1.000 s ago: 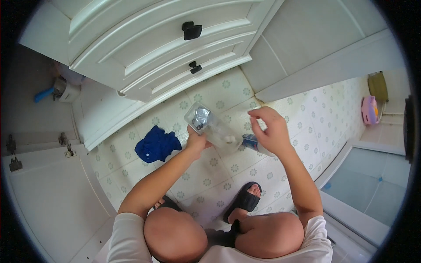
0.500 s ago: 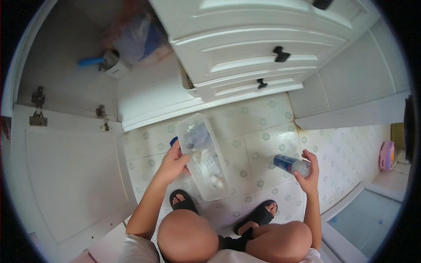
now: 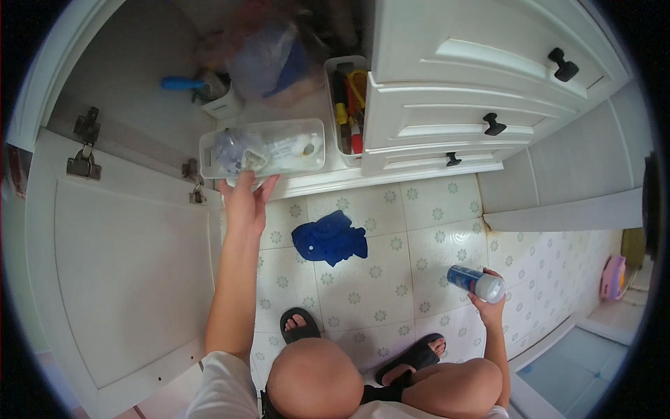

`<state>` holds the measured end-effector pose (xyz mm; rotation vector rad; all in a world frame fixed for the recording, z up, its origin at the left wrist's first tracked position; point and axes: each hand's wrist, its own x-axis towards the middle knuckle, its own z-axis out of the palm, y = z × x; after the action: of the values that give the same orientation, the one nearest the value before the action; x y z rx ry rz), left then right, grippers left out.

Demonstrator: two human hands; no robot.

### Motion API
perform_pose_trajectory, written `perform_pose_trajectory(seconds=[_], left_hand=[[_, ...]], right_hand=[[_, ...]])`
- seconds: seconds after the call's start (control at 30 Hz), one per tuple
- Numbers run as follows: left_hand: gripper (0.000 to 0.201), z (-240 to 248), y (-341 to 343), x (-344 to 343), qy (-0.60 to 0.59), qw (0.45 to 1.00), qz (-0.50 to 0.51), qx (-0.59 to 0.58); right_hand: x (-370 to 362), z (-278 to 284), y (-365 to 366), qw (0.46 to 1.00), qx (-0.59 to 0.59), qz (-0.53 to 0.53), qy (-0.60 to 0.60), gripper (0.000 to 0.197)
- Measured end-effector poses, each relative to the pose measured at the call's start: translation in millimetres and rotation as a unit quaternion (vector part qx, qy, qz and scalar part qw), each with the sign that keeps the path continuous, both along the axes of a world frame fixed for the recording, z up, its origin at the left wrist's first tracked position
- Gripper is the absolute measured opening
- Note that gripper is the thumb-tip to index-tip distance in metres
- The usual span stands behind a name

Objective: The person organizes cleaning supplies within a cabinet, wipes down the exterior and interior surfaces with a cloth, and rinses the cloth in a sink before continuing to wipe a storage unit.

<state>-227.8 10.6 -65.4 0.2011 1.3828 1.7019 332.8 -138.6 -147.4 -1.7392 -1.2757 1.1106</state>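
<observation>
My left hand [image 3: 244, 199] grips the near side of a clear plastic bin [image 3: 300, 170], fingers under it and thumb at its rim. The bin is over the front edge of the low cabinet's floor; whether it rests there I cannot tell. Inside lie plastic-wrapped items [image 3: 241, 150] and white pieces. Off to the right, my right hand [image 3: 491, 307] is wrapped round a cylindrical bottle [image 3: 469, 281] with a blue label and a whitish end, tilted above the tiles. On the floor between my hands lies a crumpled blue cloth [image 3: 331, 239].
A narrow bin of tools [image 3: 356, 155] stands in the cabinet beside the white drawers [image 3: 447, 119]. Left of it are plastic bags [image 3: 265, 63] and a small white holder [image 3: 223, 105] with a blue-handled tool. The open cabinet door [image 3: 132, 272] borders my left arm.
My left hand has carried the clear bin up and forward from above the floor to the cabinet, turning it sideways. The blue cloth is now uncovered. My right hand still holds the bottle.
</observation>
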Motion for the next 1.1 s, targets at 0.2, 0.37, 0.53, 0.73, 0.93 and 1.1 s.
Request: perform_pose_trajectory(seconds=[0.2, 0.37, 0.53, 0.73, 0.93, 1.1], left_hand=[[0.086, -23.8, 37.0, -6.7, -0.060, 0.995, 0.074, -0.006], [0.090, -24.1, 52.2, -10.6, -0.097, 0.992, 0.075, -0.023], [0.098, -25.6, 49.6, -19.4, -0.071, 0.993, 0.090, -0.025], [0.098, -28.5, 62.6, -36.0, -0.070, 0.995, 0.076, -0.002], [0.102, -20.8, 57.9, -34.8, -0.078, 0.993, 0.089, -0.014], [0.085, 12.3, -7.1, 19.4, 0.023, 0.999, 0.011, 0.035]], right_hand=[[-55.7, 40.6, 32.8, 0.989, 0.010, 0.121, -0.080, 0.071], [-107.2, 80.0, 64.9, 0.957, 0.063, 0.281, -0.044, 0.070], [-175.1, 124.0, 98.8, 0.903, 0.144, 0.404, -0.011, 0.078], [-246.4, 153.1, 122.4, 0.893, 0.159, 0.415, 0.063, 0.079], [-300.2, 173.8, 149.5, 0.864, 0.253, 0.434, -0.038, 0.084], [-327.8, 170.1, 166.7, 0.909, 0.212, 0.359, 0.025, 0.087]])
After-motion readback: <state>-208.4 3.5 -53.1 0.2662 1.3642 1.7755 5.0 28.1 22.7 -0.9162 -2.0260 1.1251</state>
